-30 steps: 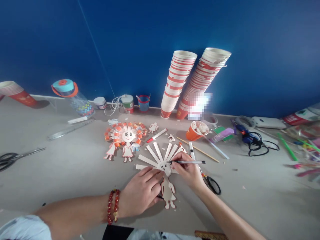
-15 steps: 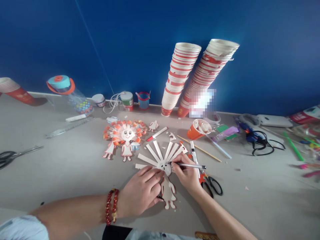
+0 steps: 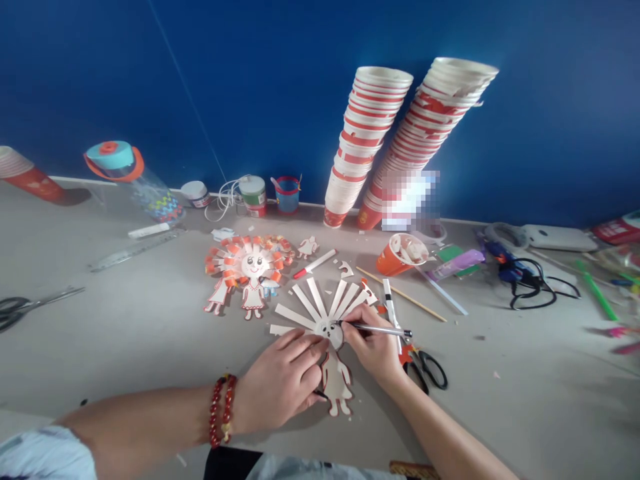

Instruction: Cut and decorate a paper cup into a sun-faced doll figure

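A white paper doll (image 3: 337, 380) with drawn eyes and a red-edged body lies flat on the table, paper strips fanning out from its head. My left hand (image 3: 283, 373) is curled over the doll's left side, fingers pressing near its face. A small dark piece (image 3: 320, 395) pokes out by the left thumb; its kind is unclear. In my right hand (image 3: 373, 343) is a pen (image 3: 383, 329), pinched with its tip on the doll's face. Behind them lies a finished-looking doll (image 3: 254, 267) with curled orange strips and a smiling face, overlapping another.
Scissors (image 3: 430, 370) lie beside my right forearm, near a marker (image 3: 391, 307) and a wooden stick (image 3: 405, 293). An orange cup (image 3: 400, 257) holds paper scraps. Tall paper cup stacks (image 3: 367, 140) lean by the blue wall. More scissors (image 3: 30, 307) and a ruler (image 3: 133, 252) are left.
The view has shifted slightly, so the background objects sit a little differently. The pen tip has moved very slightly on the doll's face; both hands keep nearly the same place.
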A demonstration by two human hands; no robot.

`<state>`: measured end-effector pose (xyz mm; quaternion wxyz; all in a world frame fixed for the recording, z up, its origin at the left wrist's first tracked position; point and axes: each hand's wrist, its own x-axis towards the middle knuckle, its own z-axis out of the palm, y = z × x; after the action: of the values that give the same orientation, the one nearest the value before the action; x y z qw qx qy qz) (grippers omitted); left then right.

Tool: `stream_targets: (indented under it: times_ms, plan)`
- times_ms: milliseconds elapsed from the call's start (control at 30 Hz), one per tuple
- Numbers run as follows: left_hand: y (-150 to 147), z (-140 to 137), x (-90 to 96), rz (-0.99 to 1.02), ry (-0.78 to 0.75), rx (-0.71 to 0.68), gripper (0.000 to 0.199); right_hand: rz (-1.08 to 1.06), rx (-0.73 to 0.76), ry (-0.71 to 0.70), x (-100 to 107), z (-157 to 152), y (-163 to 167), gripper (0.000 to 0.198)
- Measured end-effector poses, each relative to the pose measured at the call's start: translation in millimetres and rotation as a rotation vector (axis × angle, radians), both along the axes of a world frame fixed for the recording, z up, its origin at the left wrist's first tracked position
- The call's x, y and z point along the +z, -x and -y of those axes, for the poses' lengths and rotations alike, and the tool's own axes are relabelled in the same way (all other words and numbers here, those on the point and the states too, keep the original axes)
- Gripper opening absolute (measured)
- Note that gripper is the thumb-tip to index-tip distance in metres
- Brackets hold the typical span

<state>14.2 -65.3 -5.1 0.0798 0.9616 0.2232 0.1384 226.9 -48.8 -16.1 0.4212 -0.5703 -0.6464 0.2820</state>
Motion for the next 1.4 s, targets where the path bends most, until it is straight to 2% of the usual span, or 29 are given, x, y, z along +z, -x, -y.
stream_targets:
  times_ms: [667,933,1400]
  plan:
    - [0.8,0.0,0.4,-0.028,-0.019,-0.013,0.034,0.016,-0.004,-0.032,0.9,-0.4,0.0,0.013]
    - [0.3,-1.5,0.6,-0.025,-0.013,-0.009,0.034,-0.004,0.001,-0.049,-4.9,2.1,-2.7,0.012]
    - [0.3,-0.2,1.7,-0.034,-0.021,-0.007,0.032,-0.007,-0.022,-0.025,-4.2,-0.3,-0.4,0.011]
